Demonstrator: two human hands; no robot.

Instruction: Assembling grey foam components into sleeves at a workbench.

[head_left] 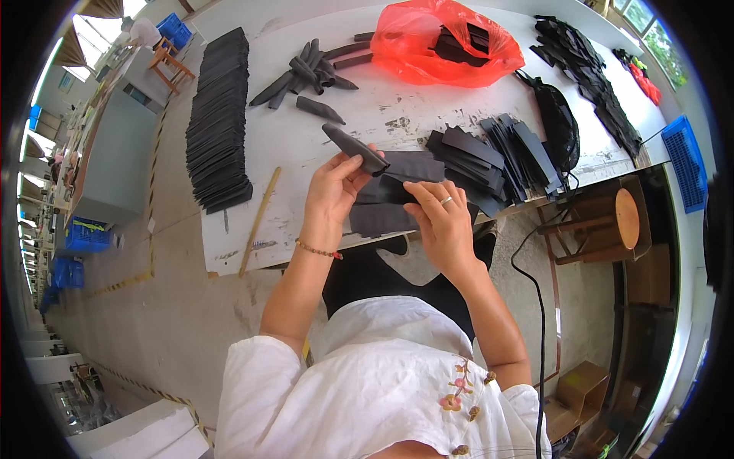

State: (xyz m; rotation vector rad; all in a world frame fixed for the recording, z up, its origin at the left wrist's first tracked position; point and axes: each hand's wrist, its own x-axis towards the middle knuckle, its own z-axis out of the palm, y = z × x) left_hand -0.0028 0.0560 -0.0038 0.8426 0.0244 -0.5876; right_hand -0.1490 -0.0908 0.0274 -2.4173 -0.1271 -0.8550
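1. Plainly, the left hand pinched a rolled black tapered fabric piece by its lower right end; its long axis ran up-left, away from the fingers.
2. The right hand lay just beside it, fingers together and flat on a flat black fabric strip that reached rightward.
3. Both pieces sat above the white counter edge — the left hand was nearer the roll, the right nearer the loose stack of black strips.
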